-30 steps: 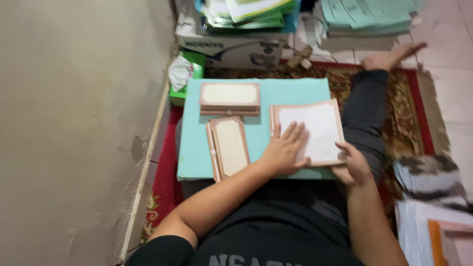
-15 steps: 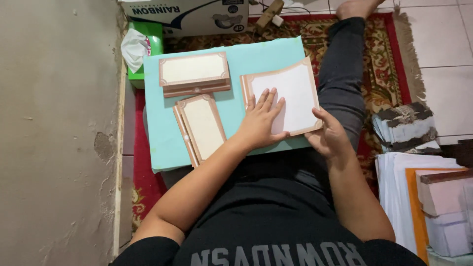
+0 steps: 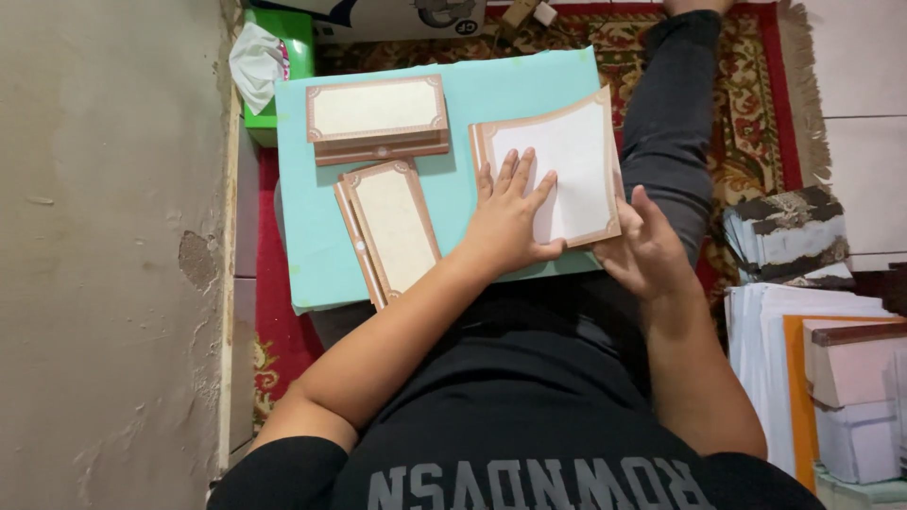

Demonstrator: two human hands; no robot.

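Note:
A white sheet with a brown ornamental border point(image 3: 567, 151) lies on the right side of a light teal board point(image 3: 312, 236) across my lap. My left hand point(image 3: 510, 212) presses flat on the sheet's near left part, fingers spread. My right hand point(image 3: 642, 247) grips the sheet's near right corner, and the right edge curls upward. Two folded bordered cards rest on the board: one point(image 3: 376, 115) at the far left, lying crosswise, and one point(image 3: 389, 227) nearer me, lying lengthwise and slightly tilted.
A plaster wall point(image 3: 104, 255) runs along the left. A green tissue box point(image 3: 283, 57) sits by the board's far left corner. Stacks of paper and cards point(image 3: 831, 378) stand at my right on a red patterned rug point(image 3: 746, 85). A cardboard box point(image 3: 397, 17) lies beyond.
The view has tilted down and closer. My left hand stays pressed on the sheet, while my right hand has moved onto its near right corner and the right edge has lifted.

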